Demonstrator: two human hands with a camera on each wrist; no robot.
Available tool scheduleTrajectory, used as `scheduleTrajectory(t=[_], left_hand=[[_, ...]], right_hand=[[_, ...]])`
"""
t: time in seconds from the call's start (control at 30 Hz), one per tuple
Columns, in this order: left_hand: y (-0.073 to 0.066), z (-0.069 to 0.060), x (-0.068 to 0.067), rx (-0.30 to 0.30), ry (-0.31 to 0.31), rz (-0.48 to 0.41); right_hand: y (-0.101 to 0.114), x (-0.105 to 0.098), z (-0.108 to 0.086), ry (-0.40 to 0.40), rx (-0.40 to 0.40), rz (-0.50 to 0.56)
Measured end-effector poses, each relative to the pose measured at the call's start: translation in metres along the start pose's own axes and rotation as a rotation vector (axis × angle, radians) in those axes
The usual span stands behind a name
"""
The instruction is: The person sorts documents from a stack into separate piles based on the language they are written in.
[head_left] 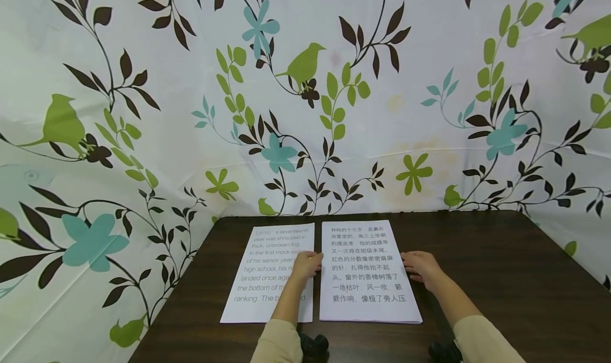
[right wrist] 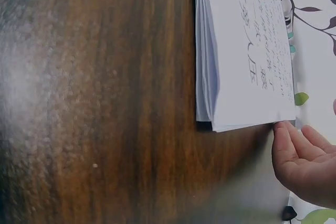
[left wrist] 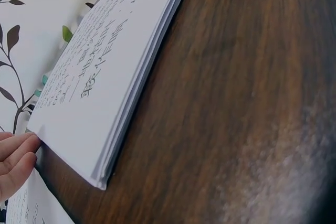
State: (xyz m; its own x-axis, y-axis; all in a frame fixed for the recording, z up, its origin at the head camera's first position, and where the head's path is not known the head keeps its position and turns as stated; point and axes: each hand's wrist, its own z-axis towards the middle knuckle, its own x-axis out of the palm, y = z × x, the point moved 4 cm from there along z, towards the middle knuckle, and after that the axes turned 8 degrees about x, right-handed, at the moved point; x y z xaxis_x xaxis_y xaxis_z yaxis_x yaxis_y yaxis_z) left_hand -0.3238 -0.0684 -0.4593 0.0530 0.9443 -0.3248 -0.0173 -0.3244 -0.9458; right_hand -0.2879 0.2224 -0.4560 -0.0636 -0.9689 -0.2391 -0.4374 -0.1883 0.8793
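Left hand point(head_left: 307, 266): loose, touching nearer edge of stack point(head_left: 365, 278)
Right hand point(head_left: 422, 268): loose, touching opposite edge
Stack: between both hands, on table point(head_left: 506, 283)
Sheet point(head_left: 262, 283): beneath left hand, partly covered

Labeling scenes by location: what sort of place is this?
Probably an indoor tabletop workspace, perhaps a staged recording spot: a dark wood-grain table, a creased bird-and-leaf print backdrop behind it, and a printed sheet beside a paper stack.
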Motion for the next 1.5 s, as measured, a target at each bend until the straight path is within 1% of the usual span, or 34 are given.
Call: scheduleTrajectory(t=[0.1, 0.2, 0.27, 0.33, 0.4, 0.47, 0.53, 0.57, 0.63, 0.7, 0.8, 0.87, 0.93, 0.97, 1.03, 1.17, 1.33, 1.5], left_hand=[[-0.001, -0.001, 0.001, -0.003, 0.013, 0.007], [-0.003, -0.001, 0.002, -0.002, 0.019, 0.020], [-0.005, -0.001, 0.002, 0.002, 0.016, 0.035], [-0.007, -0.002, 0.001, 0.002, 0.011, 0.046], [-0.008, -0.001, 0.001, 0.007, 0.006, 0.055], [-0.010, -0.002, 0.001, 0.010, 0.001, 0.057], [-0.011, -0.002, 0.001, 0.002, -0.008, 0.040], [-0.012, -0.002, 0.001, 0.003, -0.015, 0.028], [-0.013, -0.002, 0.001, 0.004, -0.031, -0.004], [-0.013, -0.002, 0.002, 0.005, -0.045, -0.040], [-0.011, -0.002, 0.003, 0.007, -0.062, -0.078], [-0.008, -0.003, 0.004, 0.004, -0.066, -0.092], [-0.004, -0.004, 0.006, -0.009, -0.062, -0.087], [-0.003, -0.005, 0.007, -0.010, -0.057, -0.074], [0.000, -0.006, 0.009, -0.011, -0.046, -0.049], [0.001, -0.007, 0.012, -0.006, -0.037, -0.004], [0.003, -0.009, 0.016, -0.005, -0.030, 0.016], [0.002, -0.009, 0.017, -0.005, -0.040, 0.049]], right_hand=[[0.000, 0.000, 0.000, 0.003, -0.009, -0.001], [0.003, 0.000, -0.001, 0.003, -0.022, -0.027], [0.005, 0.000, -0.001, -0.014, -0.015, -0.037], [0.005, 0.000, 0.003, -0.027, -0.015, -0.048], [0.001, -0.001, 0.014, -0.039, -0.020, -0.057], [-0.009, -0.002, 0.033, -0.068, -0.032, -0.072], [-0.020, -0.003, 0.054, -0.073, -0.074, -0.113], [-0.024, -0.004, 0.061, -0.091, -0.077, -0.120], [-0.029, -0.005, 0.070, -0.117, -0.084, -0.126], [-0.024, -0.004, 0.060, -0.135, -0.060, -0.078], [-0.008, 0.001, 0.030, -0.153, -0.030, 0.048], [0.000, 0.004, 0.010, -0.166, -0.017, 0.112], [0.003, 0.007, -0.002, -0.170, -0.024, 0.127], [0.002, 0.008, -0.006, -0.185, -0.019, 0.125], [0.000, 0.010, -0.009, -0.204, -0.016, 0.113], [-0.004, 0.010, -0.009, -0.231, -0.011, 0.096], [-0.007, 0.010, -0.004, -0.261, -0.015, 0.022], [-0.006, 0.007, -0.003, -0.284, -0.027, -0.057]])
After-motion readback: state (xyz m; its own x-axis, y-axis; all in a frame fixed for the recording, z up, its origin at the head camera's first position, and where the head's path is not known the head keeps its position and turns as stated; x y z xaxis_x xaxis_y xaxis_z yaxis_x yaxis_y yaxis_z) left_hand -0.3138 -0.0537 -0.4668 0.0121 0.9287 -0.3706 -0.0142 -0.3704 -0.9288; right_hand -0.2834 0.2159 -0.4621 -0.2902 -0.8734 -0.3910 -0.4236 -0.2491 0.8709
